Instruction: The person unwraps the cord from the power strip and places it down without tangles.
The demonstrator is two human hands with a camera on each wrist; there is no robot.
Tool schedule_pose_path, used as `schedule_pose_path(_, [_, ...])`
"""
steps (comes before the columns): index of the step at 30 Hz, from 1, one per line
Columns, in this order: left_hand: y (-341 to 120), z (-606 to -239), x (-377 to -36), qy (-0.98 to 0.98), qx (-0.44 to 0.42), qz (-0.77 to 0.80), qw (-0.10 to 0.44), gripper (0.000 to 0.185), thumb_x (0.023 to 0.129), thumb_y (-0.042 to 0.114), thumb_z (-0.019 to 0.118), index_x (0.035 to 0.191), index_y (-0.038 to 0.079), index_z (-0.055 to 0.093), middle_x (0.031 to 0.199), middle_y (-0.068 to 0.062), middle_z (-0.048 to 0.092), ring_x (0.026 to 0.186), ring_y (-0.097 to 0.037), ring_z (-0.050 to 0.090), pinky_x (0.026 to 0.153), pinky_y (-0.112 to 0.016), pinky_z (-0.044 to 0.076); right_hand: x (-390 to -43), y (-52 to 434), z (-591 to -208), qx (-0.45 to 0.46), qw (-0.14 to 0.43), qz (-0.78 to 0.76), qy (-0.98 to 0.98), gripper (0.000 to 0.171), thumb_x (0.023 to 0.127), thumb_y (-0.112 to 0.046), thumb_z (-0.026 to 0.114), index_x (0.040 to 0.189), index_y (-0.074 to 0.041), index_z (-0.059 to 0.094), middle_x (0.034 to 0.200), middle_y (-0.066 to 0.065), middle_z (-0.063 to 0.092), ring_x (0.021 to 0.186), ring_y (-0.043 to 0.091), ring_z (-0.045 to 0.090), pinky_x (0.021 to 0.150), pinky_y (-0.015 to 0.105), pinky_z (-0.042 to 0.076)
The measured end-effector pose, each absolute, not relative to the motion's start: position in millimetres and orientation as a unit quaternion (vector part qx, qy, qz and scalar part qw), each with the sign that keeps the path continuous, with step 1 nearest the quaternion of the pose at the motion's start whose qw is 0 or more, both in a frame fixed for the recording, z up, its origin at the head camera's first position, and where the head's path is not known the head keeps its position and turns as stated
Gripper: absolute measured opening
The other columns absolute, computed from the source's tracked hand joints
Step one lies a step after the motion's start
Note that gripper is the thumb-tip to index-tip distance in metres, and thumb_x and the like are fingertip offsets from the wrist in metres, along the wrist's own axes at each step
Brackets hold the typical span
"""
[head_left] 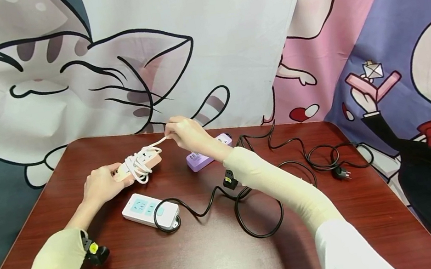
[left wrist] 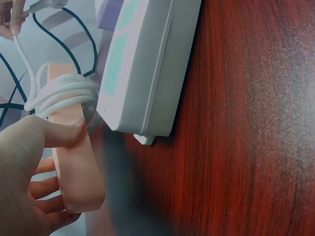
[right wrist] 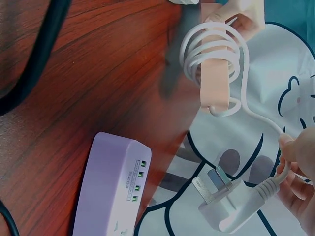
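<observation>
My left hand [head_left: 102, 186] grips one end of an orange-sided power strip [head_left: 152, 161], thumb on one side and fingers on the other. Loops of white cord [head_left: 137, 167] are wound around the strip's middle. Up and to the right, my right hand [head_left: 187, 132] pinches that cord near its plug end. The white plug [right wrist: 229, 206] dangles below those fingers in the right wrist view, its metal prongs showing. Just below the left hand lies a white power strip [head_left: 149, 211] with pale blue sockets. A purple power strip [head_left: 198, 159] sits under the right forearm, which partly hides it.
Black cords [head_left: 264, 236] loop across the middle and right of the brown table [head_left: 202, 266]. One ends in a black plug [head_left: 341, 173] at the right. A cartoon-printed cloth [head_left: 226, 35] hangs behind the table's back edge.
</observation>
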State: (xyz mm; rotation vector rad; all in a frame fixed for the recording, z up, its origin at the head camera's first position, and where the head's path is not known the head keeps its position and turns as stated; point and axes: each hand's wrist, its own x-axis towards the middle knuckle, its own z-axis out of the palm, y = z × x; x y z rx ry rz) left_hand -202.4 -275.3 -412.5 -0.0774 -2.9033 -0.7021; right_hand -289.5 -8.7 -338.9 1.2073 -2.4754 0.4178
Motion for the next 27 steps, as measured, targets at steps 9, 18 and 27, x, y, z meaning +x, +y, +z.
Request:
schedule_pose_path(9, [-275.4, -413.5, -201.0, -0.968, 0.000, -0.240, 0.074, 0.051, 0.077, 0.040, 0.076, 0.117, 0.011, 0.065, 0.081, -0.013, 0.065, 0.070, -0.030, 0.053, 0.054, -0.033, 0.034, -286.3, 0.6, -339.6, 0.430, 0.184, 0.151, -0.871, 0.008, 0.090, -0.008, 0.064, 0.087, -0.011, 0.071, 0.088, 0.001, 0.065, 0.085, 0.014, 0.061, 0.073, 0.027, 0.050])
schedule_pose_path(18, [-277.3, -415.1, -199.3, -0.966, 0.017, -0.247, 0.076, 0.051, 0.078, 0.042, 0.074, 0.118, 0.010, 0.064, 0.081, -0.014, 0.066, 0.069, -0.030, 0.054, 0.053, -0.033, 0.033, -287.2, 10.2, -341.3, 0.422, 0.162, 0.147, -0.880, 0.008, 0.091, -0.011, 0.063, 0.087, -0.011, 0.070, 0.087, 0.001, 0.063, 0.088, 0.015, 0.062, 0.074, 0.027, 0.050])
schedule_pose_path(27, [-276.5, -415.3, -199.8, -0.962, 0.033, -0.253, 0.097, 0.051, 0.079, 0.040, 0.074, 0.117, 0.008, 0.064, 0.085, -0.017, 0.067, 0.068, -0.028, 0.053, 0.052, -0.033, 0.033, -290.9, 18.9, -345.3, 0.425, 0.163, 0.145, -0.879, 0.008, 0.092, -0.012, 0.064, 0.089, -0.010, 0.071, 0.089, 0.002, 0.064, 0.085, 0.015, 0.062, 0.074, 0.027, 0.050])
